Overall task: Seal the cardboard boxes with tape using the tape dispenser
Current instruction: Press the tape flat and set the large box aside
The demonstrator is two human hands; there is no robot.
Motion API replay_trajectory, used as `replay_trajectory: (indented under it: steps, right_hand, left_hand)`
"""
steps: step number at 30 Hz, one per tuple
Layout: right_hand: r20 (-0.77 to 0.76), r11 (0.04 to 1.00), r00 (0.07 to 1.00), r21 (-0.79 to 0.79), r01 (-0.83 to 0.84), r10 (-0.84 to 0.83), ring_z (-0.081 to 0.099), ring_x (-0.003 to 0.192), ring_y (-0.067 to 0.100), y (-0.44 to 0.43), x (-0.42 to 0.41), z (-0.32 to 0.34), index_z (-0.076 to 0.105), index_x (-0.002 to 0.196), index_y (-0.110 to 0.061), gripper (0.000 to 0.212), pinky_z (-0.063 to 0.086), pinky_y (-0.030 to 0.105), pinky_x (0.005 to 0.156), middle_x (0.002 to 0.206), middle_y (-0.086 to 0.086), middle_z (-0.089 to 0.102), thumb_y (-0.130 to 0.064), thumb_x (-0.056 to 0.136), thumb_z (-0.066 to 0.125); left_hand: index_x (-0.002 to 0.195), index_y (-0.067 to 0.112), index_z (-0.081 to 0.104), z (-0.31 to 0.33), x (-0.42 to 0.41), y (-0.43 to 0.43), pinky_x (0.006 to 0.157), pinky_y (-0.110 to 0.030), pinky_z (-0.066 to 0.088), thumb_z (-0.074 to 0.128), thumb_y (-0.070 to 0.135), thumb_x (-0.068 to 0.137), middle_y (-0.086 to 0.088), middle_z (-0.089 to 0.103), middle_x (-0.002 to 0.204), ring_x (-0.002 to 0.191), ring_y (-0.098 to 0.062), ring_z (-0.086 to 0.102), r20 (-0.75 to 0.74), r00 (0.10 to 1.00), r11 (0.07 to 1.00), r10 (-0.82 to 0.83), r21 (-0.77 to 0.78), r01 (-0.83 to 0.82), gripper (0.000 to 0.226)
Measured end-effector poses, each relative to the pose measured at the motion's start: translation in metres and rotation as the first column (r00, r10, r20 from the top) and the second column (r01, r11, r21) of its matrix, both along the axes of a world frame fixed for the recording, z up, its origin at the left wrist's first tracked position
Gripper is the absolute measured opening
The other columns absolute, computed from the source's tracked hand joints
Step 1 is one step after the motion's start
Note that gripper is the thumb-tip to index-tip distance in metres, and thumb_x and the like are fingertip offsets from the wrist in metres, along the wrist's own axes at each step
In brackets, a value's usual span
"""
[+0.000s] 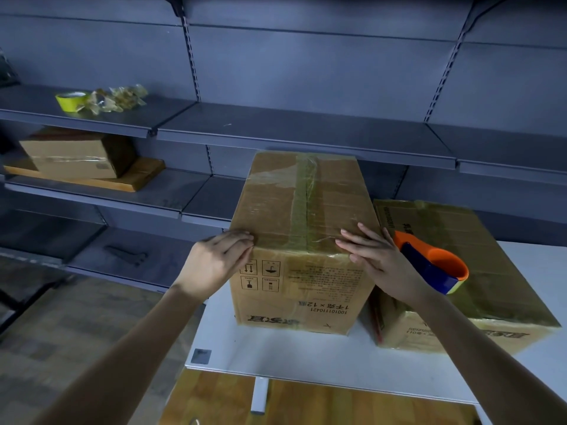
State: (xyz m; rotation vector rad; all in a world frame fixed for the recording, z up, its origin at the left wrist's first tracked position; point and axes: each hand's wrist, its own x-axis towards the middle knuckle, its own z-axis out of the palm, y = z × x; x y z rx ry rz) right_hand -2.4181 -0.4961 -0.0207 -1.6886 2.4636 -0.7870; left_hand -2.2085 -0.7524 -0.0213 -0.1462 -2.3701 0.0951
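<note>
Head view, Q: box status?
A: Tall box (302,240) on worktop (276,348), centre seam taped. My left hand (219,260) and right hand (376,256) lie flat on its near edge, holding nothing. Tape dispenser (435,266) rests on second box (478,265) at 3 o'clock; that one looks taped too.

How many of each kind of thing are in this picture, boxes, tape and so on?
Cardboard boxes: 3, tall box, low box, shelf box
Tape dispensers: 1
Tape rolls: 1
Crumpled tape wads: 1
Total: 6
</note>
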Motion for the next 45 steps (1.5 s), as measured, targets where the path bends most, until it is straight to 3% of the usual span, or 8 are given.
replay_trajectory:
  steps: [5, 10, 16, 20, 23, 33, 40, 45]
  right_hand:
    - [-0.319, 0.999, 0.948, 0.038, 0.034, -0.020, 0.028, 0.140, 0.015, -0.019, 0.015, 0.011, 0.050, 0.130, -0.029, 0.047, -0.001, 0.050, 0.116, 0.138, -0.007, 0.048, -0.052, 0.091, 0.039]
    - [-0.300, 0.982, 0.947, 0.181, -0.058, 0.111, 0.006, 0.144, 0.018, -0.066, 0.043, 0.010, 0.030, 0.138, -0.037, 0.050, -0.003, 0.039, 0.118, 0.148, -0.013, 0.019, -0.055, 0.091, 0.024]
    - [-0.363, 0.983, 0.917, 0.140, -0.121, 0.165, 0.024, 0.140, 0.028, -0.092, 0.052, 0.009, 0.036, 0.138, -0.034, 0.044, 0.011, 0.043, 0.115, 0.146, -0.004, 0.033, -0.035, 0.095, 0.046]
    - [-0.521, 0.990, 0.842, 0.086, -0.112, 0.141, 0.044, 0.128, 0.033, -0.089, 0.057, 0.003, 0.040, 0.132, -0.034, 0.069, 0.034, 0.050, 0.106, 0.138, -0.002, 0.046, -0.006, 0.078, 0.072]
    - [-0.581, 0.995, 0.809, 0.026, -0.093, 0.091, 0.054, 0.119, 0.031, -0.087, 0.057, 0.002, 0.054, 0.127, -0.031, 0.071, 0.050, 0.049, 0.093, 0.131, -0.001, 0.056, -0.004, 0.068, 0.081]
    - [-0.346, 0.994, 0.935, -0.039, -0.102, 0.082, 0.038, 0.133, 0.022, -0.085, 0.053, 0.000, 0.049, 0.129, -0.032, 0.035, 0.031, 0.042, 0.111, 0.134, -0.010, 0.049, -0.021, 0.096, 0.048]
    - [-0.369, 0.994, 0.928, -0.070, -0.087, 0.055, 0.043, 0.130, 0.023, -0.085, 0.057, 0.000, 0.054, 0.127, -0.027, 0.034, 0.034, 0.042, 0.109, 0.132, -0.008, 0.053, -0.020, 0.095, 0.047]
    - [-0.357, 0.997, 0.933, -0.047, -0.066, 0.045, 0.039, 0.132, 0.020, -0.086, 0.056, -0.001, 0.051, 0.131, -0.025, 0.036, 0.033, 0.038, 0.110, 0.134, -0.010, 0.050, -0.022, 0.095, 0.048]
  left_hand:
    - [0.087, -0.001, 0.073, -0.005, 0.001, -0.003, 0.067, -0.034, 0.059, 0.055, 0.011, 0.088, -0.012, 0.072, 0.095, 0.089, -0.022, 0.070, -0.033, 0.999, 0.999, -0.014, -0.042, 0.012, 0.021]
    - [0.084, -0.001, 0.072, -0.012, -0.002, -0.005, 0.063, -0.031, 0.059, 0.057, 0.011, 0.088, -0.010, 0.072, 0.094, 0.088, -0.019, 0.070, -0.076, 0.997, 0.999, -0.011, -0.036, 0.008, 0.020]
    - [0.092, 0.000, 0.073, -0.016, 0.004, -0.016, 0.074, -0.036, 0.059, 0.059, 0.019, 0.088, -0.013, 0.071, 0.101, 0.096, -0.025, 0.068, -0.025, 0.998, 0.998, -0.062, 0.032, 0.063, 0.025]
    - [0.098, -0.001, 0.072, -0.022, 0.007, -0.018, 0.079, -0.037, 0.058, 0.058, 0.012, 0.087, -0.014, 0.069, 0.107, 0.103, -0.028, 0.065, -0.018, 0.999, 0.998, -0.052, 0.024, 0.052, 0.022]
    - [0.093, -0.001, 0.073, -0.024, 0.004, -0.015, 0.079, -0.039, 0.057, 0.060, 0.009, 0.086, -0.012, 0.070, 0.105, 0.102, -0.027, 0.065, -0.062, 0.997, 0.990, -0.055, 0.125, 0.063, 0.018]
    - [0.101, -0.001, 0.070, -0.013, 0.013, -0.023, 0.092, -0.031, 0.050, 0.059, 0.026, 0.085, -0.012, 0.066, 0.113, 0.103, -0.021, 0.064, 0.006, 1.000, 0.872, -0.005, 0.490, 0.002, 0.033]
    - [0.110, -0.005, 0.064, -0.011, 0.018, -0.031, 0.097, -0.024, 0.046, 0.069, -0.001, 0.078, -0.009, 0.057, 0.125, 0.112, -0.013, 0.057, 0.066, 0.994, 0.736, -0.088, 0.677, 0.020, 0.033]
    - [0.114, 0.005, 0.066, -0.011, 0.017, -0.029, 0.097, -0.028, 0.047, 0.064, 0.044, 0.077, -0.003, 0.060, 0.125, 0.115, -0.013, 0.058, 0.127, 0.992, 0.814, -0.015, 0.578, -0.062, 0.053]
